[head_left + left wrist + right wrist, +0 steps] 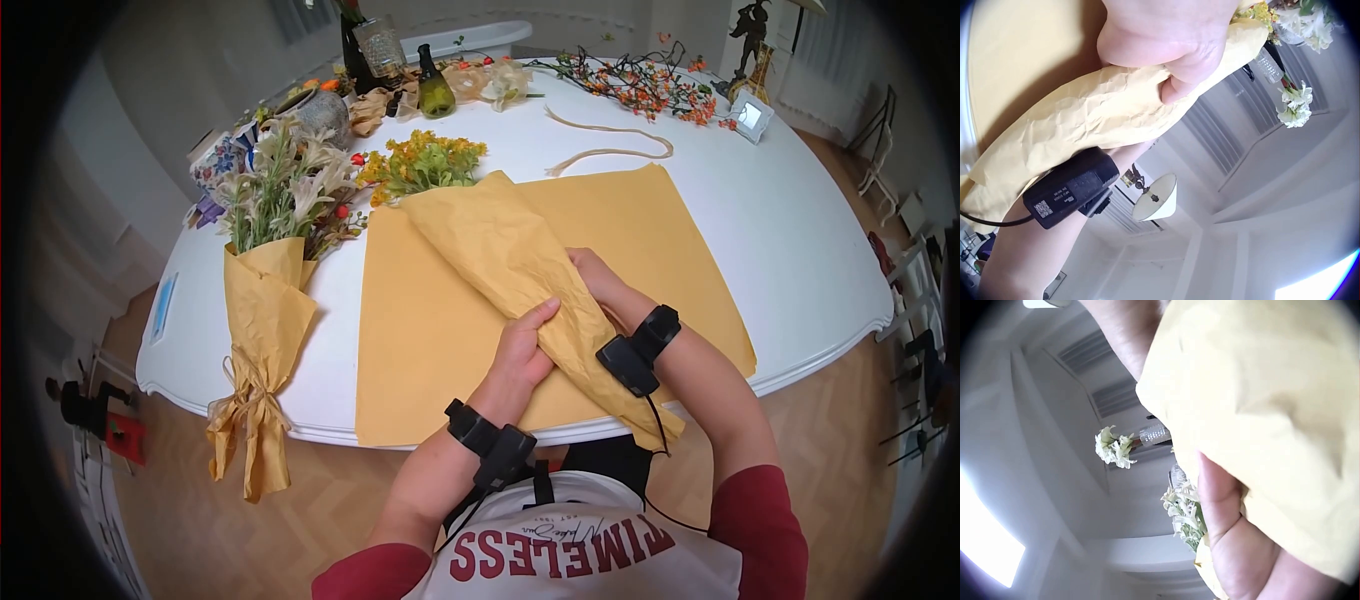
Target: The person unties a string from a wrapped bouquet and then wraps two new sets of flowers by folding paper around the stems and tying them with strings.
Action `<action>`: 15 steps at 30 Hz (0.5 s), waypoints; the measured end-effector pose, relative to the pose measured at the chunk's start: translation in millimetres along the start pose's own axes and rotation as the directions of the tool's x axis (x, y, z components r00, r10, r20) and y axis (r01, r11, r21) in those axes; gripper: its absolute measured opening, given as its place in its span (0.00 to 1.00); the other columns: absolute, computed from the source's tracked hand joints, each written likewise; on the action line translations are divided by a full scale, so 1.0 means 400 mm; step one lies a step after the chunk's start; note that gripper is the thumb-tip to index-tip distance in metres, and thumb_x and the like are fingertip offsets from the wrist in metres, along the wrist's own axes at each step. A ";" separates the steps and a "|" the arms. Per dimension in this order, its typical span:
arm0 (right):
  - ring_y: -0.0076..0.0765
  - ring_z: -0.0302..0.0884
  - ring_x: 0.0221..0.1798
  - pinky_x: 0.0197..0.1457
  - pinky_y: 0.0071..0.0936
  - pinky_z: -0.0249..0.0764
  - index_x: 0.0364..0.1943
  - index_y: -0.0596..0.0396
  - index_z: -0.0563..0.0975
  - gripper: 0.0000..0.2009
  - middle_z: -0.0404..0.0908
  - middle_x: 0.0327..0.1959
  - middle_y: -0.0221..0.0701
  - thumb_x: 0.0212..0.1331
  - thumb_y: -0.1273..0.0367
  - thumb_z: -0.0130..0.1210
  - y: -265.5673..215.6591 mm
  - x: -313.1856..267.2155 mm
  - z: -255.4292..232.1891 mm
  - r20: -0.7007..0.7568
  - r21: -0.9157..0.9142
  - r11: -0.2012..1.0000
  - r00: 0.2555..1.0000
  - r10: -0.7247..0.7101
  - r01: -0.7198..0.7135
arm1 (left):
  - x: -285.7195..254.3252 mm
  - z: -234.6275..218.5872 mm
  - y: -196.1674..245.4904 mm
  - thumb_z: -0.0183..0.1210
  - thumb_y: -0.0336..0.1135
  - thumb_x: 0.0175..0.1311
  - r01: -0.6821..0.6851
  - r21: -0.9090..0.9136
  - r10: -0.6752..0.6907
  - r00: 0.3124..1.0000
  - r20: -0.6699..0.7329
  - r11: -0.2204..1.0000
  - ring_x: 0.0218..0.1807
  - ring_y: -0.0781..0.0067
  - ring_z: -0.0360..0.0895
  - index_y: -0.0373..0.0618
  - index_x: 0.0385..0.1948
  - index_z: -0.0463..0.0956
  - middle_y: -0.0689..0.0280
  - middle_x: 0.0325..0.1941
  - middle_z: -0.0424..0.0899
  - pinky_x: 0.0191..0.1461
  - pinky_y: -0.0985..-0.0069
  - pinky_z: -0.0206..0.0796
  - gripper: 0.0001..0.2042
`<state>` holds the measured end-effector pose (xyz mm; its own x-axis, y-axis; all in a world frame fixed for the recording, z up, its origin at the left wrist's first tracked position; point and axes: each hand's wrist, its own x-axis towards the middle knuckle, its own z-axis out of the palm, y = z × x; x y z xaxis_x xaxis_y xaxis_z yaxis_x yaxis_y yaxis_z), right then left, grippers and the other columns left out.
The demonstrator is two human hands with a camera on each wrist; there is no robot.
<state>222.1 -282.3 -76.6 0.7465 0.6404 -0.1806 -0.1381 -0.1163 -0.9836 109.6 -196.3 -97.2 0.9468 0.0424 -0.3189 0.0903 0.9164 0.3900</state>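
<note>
Both hands grip a bouquet wrapped in crinkled yellow-brown paper, slanting across the front of the table in the head view. Small yellow flowers with green leaves spill from its wide far end. My left hand holds the near side of the wrap, thumb laid over the paper. On the other side my right hand holds the wrap's edge, its fingertips hidden by the paper. Under the bouquet lies a flat sheet of the same paper. The narrow tail of the wrap hangs past the table's front edge.
To the left lies a tied paper bouquet of white flowers, its tail over the edge. Vases, a green bottle and ribbon stand at the back. Pale cord, orange-berried branches and a small frame are beyond the sheet.
</note>
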 end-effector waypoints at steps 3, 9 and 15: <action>0.25 0.74 0.32 0.36 0.23 0.71 0.36 0.64 0.78 0.11 0.80 0.30 0.32 0.58 0.68 0.53 -0.022 -0.018 0.007 -0.052 -0.105 0.993 0.997 -0.057 0.052 | 0.002 -0.002 -0.002 0.53 0.26 0.60 -0.011 0.005 0.011 1.000 -0.006 1.000 0.55 0.55 0.71 0.35 0.54 0.64 0.54 0.53 0.73 0.60 0.58 0.64 0.19; 0.23 0.71 0.28 0.33 0.22 0.69 0.29 0.63 0.75 0.16 0.77 0.25 0.32 0.58 0.60 0.53 0.018 -0.031 -0.034 -0.218 0.028 0.992 0.969 -0.115 0.124 | -0.004 0.007 0.007 0.54 0.25 0.59 -0.025 -0.046 0.024 1.000 -0.015 0.999 0.53 0.55 0.71 0.32 0.53 0.64 0.53 0.53 0.72 0.58 0.59 0.66 0.19; 0.30 0.76 0.30 0.35 0.26 0.72 0.35 0.67 0.76 0.20 0.80 0.29 0.38 0.55 0.59 0.57 0.001 -0.138 -0.009 0.029 -0.249 0.959 0.990 -0.136 0.139 | 0.015 0.002 -0.004 0.52 0.27 0.61 -0.078 -0.029 0.075 0.991 -0.110 0.996 0.53 0.55 0.71 0.33 0.51 0.66 0.53 0.51 0.73 0.60 0.58 0.64 0.17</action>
<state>183.2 -320.4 -67.0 0.7393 0.6719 -0.0447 0.1334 -0.2112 -0.9683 115.3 -197.9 -99.2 0.9113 0.1543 -0.3818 0.0068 0.9214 0.3885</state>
